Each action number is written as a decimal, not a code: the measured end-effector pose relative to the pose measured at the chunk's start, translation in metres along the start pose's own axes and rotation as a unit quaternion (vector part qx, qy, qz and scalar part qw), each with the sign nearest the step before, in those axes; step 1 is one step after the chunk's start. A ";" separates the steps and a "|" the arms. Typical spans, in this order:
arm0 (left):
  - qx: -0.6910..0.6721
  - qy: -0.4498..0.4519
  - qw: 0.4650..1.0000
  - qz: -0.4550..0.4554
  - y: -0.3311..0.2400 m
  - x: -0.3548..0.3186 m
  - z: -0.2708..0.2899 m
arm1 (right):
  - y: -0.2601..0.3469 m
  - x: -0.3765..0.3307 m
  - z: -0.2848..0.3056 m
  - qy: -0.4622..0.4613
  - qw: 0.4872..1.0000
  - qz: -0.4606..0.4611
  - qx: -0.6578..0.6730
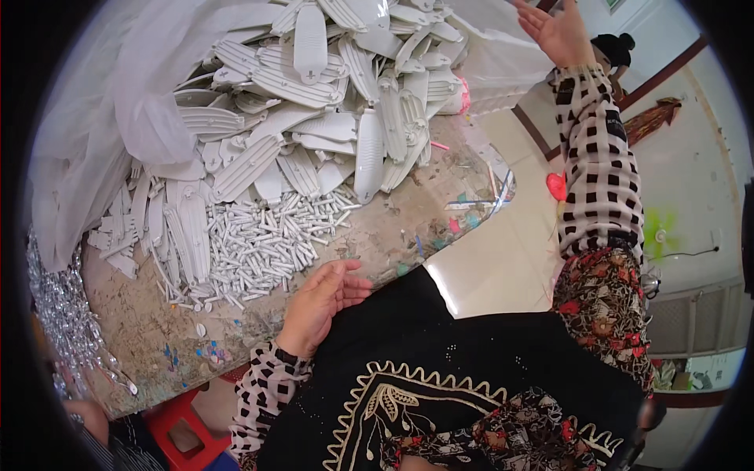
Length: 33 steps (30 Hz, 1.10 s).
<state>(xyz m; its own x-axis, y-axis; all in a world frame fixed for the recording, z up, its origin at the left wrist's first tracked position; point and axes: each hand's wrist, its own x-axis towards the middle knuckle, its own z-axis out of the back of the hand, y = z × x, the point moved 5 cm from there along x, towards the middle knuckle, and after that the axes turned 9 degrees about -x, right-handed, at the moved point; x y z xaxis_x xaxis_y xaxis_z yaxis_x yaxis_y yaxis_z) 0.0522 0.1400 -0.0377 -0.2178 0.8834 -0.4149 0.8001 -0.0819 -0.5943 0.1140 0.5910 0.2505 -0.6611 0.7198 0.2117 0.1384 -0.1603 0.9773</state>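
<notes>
My left hand (pixel 316 304) rests at the table's near edge, fingers stretched out and nothing in them. Just beyond it lies a heap of small white plastic pins (pixel 263 243). Far out to the upper right, my right hand (pixel 556 35) is raised with its fingers spread, palm showing and holding nothing; its fingertips are cut off by the picture's edge. A large pile of long, ribbed white plastic pieces (pixel 275 78) covers the far part of the table. Toothed white pieces (pixel 122 228) lie at its left side.
The worn table (pixel 393 228) carries paint marks and scraps. Clear plastic sheeting (pixel 149 86) drapes around the pile. Silver tinsel strands (pixel 67 314) hang at the left edge. A red stool (pixel 184 428) stands below, near another person's arm (pixel 90 420). A further person (pixel 614 51) is at upper right.
</notes>
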 end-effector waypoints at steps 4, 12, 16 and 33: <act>-0.011 -0.023 0.999 -0.024 -0.002 -0.009 0.007 | -0.078 -0.033 -0.086 0.116 0.964 0.009 -0.241; -0.002 -0.005 1.000 -0.013 -0.001 -0.008 0.013 | -0.163 -0.154 -0.192 0.288 0.559 0.408 -0.662; -0.021 -0.013 0.999 -0.034 -0.004 -0.013 0.013 | -0.184 -0.144 -0.193 0.331 0.483 0.493 -0.643; 0.188 -0.171 0.910 -0.327 -0.035 -0.041 0.027 | -0.141 -0.250 -0.279 0.247 0.874 0.287 -0.303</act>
<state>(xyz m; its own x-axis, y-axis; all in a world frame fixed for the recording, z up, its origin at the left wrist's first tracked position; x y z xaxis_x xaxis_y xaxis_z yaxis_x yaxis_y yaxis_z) 0.0178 0.0937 -0.0182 -0.7912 0.6102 -0.0406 0.2037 0.2002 -0.9583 0.0540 0.2448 0.0581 -0.8692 0.0470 0.4923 0.2359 -0.8355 0.4962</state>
